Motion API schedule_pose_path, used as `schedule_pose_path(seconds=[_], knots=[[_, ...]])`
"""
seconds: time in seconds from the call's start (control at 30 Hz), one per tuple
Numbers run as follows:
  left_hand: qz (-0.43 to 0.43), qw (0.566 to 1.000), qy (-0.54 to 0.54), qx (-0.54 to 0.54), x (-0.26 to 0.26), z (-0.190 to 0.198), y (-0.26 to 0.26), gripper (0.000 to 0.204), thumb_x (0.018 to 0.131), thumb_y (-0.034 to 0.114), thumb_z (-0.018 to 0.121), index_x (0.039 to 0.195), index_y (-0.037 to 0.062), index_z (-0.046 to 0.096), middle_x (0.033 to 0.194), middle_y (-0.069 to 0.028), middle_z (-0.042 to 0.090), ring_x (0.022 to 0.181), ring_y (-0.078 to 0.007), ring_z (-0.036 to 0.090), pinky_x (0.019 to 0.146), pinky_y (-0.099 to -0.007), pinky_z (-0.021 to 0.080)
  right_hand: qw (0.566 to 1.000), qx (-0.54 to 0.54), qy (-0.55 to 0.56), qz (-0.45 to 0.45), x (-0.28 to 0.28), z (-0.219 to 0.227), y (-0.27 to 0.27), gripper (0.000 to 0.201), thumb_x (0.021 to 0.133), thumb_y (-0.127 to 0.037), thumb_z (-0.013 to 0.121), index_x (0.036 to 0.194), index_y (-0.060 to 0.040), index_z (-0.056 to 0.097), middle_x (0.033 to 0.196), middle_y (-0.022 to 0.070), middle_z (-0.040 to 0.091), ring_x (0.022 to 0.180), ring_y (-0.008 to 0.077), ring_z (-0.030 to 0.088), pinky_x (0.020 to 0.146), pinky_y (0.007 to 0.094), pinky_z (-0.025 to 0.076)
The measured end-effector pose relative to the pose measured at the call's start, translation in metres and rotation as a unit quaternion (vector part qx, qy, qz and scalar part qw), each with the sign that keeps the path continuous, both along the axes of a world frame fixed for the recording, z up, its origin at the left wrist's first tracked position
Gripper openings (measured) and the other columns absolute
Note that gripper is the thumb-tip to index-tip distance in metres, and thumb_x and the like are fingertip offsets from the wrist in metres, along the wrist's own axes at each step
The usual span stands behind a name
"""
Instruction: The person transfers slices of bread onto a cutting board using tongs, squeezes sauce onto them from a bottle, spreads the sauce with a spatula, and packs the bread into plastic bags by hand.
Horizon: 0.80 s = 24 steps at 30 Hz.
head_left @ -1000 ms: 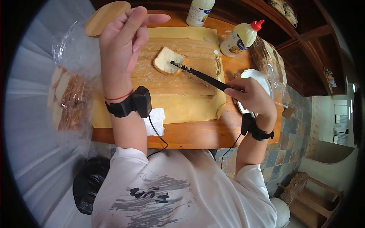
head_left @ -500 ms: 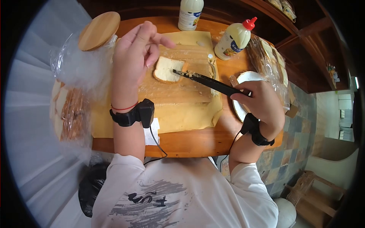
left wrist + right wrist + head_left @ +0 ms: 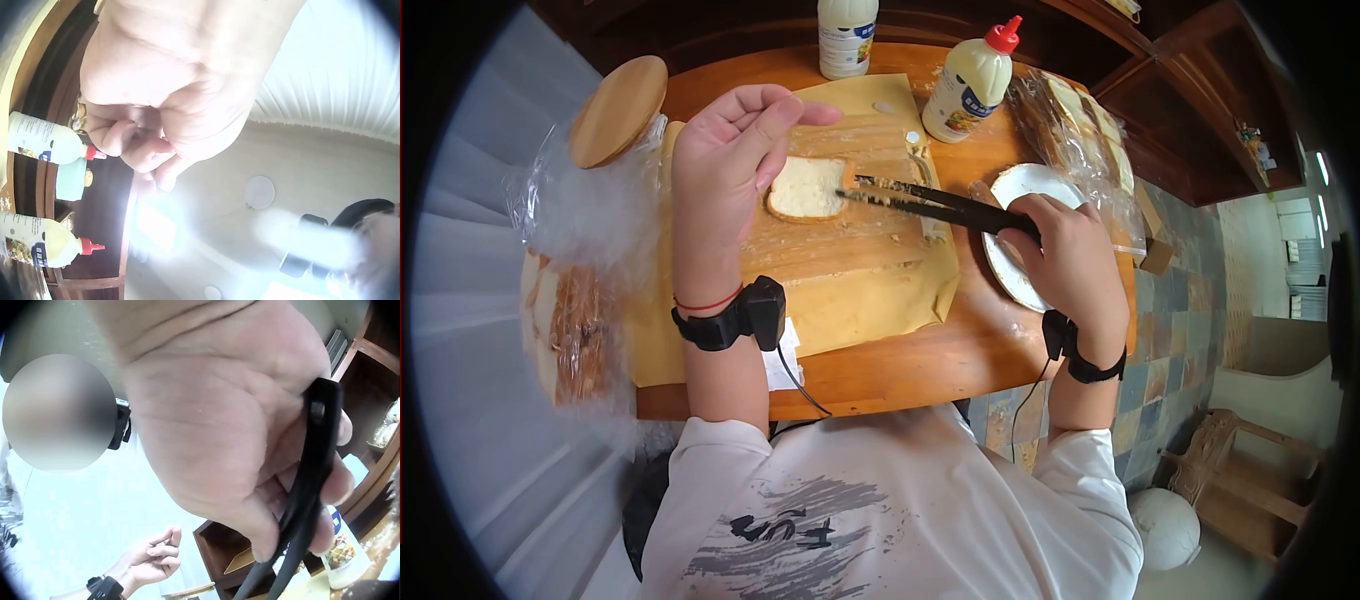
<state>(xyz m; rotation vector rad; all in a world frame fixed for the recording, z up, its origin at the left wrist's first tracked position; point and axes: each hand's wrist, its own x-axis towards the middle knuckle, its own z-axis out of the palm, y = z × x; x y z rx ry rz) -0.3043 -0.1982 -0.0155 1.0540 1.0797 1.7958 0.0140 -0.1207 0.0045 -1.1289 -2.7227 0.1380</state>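
Black tongs are gripped between the thumb and fingers of my right hand. Their two arms stand apart, with brown crumbs or filling stuck along the ends. One tip overlaps the right edge of a bread slice, which lies on a wooden board. My left hand is raised left of the slice, holding nothing, its fingers loosely bent and index finger pointing right. In the right wrist view the tongs' joined end sits against the palm.
A white plate stands right of the board, under the right hand. Two dressing bottles are at the back, with wrapped bread beside them. On the left are a round wooden lid and bagged bread slices. Yellow paper underlies the board.
The tongs' arms, together earlier, have spread apart, and the tips have shifted from the slice's middle to its right edge. The left hand stays raised. The head view has shifted.
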Motion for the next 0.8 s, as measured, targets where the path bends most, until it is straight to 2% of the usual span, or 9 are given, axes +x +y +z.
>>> schedule_pose_path(seconds=[0.07,0.13,0.2,0.33,0.37,0.53,0.67,0.73,0.8], knots=[[-0.009,1.000,0.008,-0.004,-0.001,-0.001,0.000,0.010,0.102,0.010,0.062,0.102,0.0013,0.065,0.104,-0.0191,0.077,0.054,0.0015,0.035,0.051,-0.0152,0.029,1.000,-0.007,0.005,-0.011,0.004,0.007,0.002,0.019,0.090,-0.020,0.075,0.104,-0.0070,0.072,0.086,0.0129,0.072,0.079,0.0343,0.068,0.077,0.0434,0.049],[-0.021,1.000,-0.016,0.006,0.000,-0.002,0.001,0.012,0.105,0.014,0.060,0.107,0.0032,0.064,0.105,-0.0178,0.076,0.055,0.0008,0.035,0.052,-0.0150,0.029,0.992,-0.086,0.065,-0.061,0.010,0.017,0.002,0.019,0.089,-0.020,0.076,0.102,-0.0053,0.072,0.090,0.0148,0.074,0.081,0.0359,0.070,0.074,0.0444,0.053],[-0.035,0.998,-0.034,0.028,-0.002,-0.004,0.002,0.015,0.108,0.018,0.057,0.109,0.0043,0.063,0.104,-0.0169,0.075,0.056,-0.0006,0.036,0.053,-0.0161,0.029,0.991,-0.086,0.055,-0.086,0.022,0.022,0.002,0.020,0.089,-0.017,0.076,0.103,-0.0031,0.071,0.092,0.0172,0.075,0.086,0.0385,0.070,0.074,0.0450,0.054],[-0.080,0.988,-0.098,0.093,-0.006,-0.004,0.002,0.024,0.113,0.027,0.046,0.111,0.0074,0.060,0.100,-0.0146,0.070,0.059,-0.0054,0.038,0.055,-0.0204,0.031,0.985,-0.065,0.100,-0.124,0.062,0.001,0.006,0.021,0.091,-0.013,0.076,0.106,-0.0004,0.067,0.094,0.0216,0.073,0.088,0.0412,0.070,0.076,0.0448,0.054],[-0.085,0.988,-0.093,0.089,-0.010,-0.005,0.002,0.027,0.114,0.027,0.040,0.106,0.0084,0.058,0.098,-0.0143,0.068,0.059,-0.0071,0.038,0.055,-0.0221,0.031,0.982,-0.081,0.109,-0.132,0.074,-0.010,0.006,0.022,0.092,-0.012,0.075,0.108,0.0003,0.065,0.095,0.0225,0.072,0.090,0.0418,0.069,0.077,0.0446,0.054],[-0.089,0.987,-0.092,0.093,-0.011,-0.002,0.000,0.028,0.113,0.028,0.042,0.096,0.0096,0.054,0.093,-0.0141,0.068,0.059,-0.0069,0.038,0.055,-0.0216,0.030,0.972,-0.110,0.104,-0.181,0.123,-0.064,0.003,0.024,0.095,-0.007,0.069,0.113,0.0027,0.056,0.106,0.0260,0.067,0.096,0.0453,0.064,0.083,0.0455,0.052],[-0.045,0.993,-0.076,0.078,-0.011,-0.006,-0.002,0.031,0.112,0.028,0.047,0.088,0.0088,0.050,0.089,-0.0137,0.067,0.058,-0.0069,0.037,0.055,-0.0214,0.030,0.970,-0.097,0.102,-0.197,0.132,-0.085,0.010,0.024,0.095,-0.005,0.068,0.112,0.0036,0.054,0.107,0.0269,0.065,0.099,0.0471,0.062,0.085,0.0471,0.051],[-0.044,0.992,-0.081,0.083,-0.009,-0.007,-0.003,0.028,0.112,0.026,0.049,0.090,0.0081,0.052,0.089,-0.0125,0.068,0.059,-0.0061,0.037,0.056,-0.0210,0.030,0.972,-0.077,0.097,-0.200,0.131,-0.085,0.014,0.024,0.094,-0.008,0.069,0.112,0.0007,0.056,0.109,0.0231,0.066,0.100,0.0443,0.064,0.086,0.0473,0.050],[-0.041,0.992,-0.084,0.091,-0.005,0.000,-0.004,0.025,0.111,0.023,0.051,0.092,0.0075,0.054,0.089,-0.0113,0.068,0.059,-0.0053,0.037,0.056,-0.0206,0.030,0.975,-0.034,-0.023,-0.219,0.121,-0.077,0.013,0.023,0.093,-0.013,0.071,0.111,-0.0030,0.060,0.109,0.0178,0.068,0.102,0.0401,0.066,0.086,0.0477,0.049]])
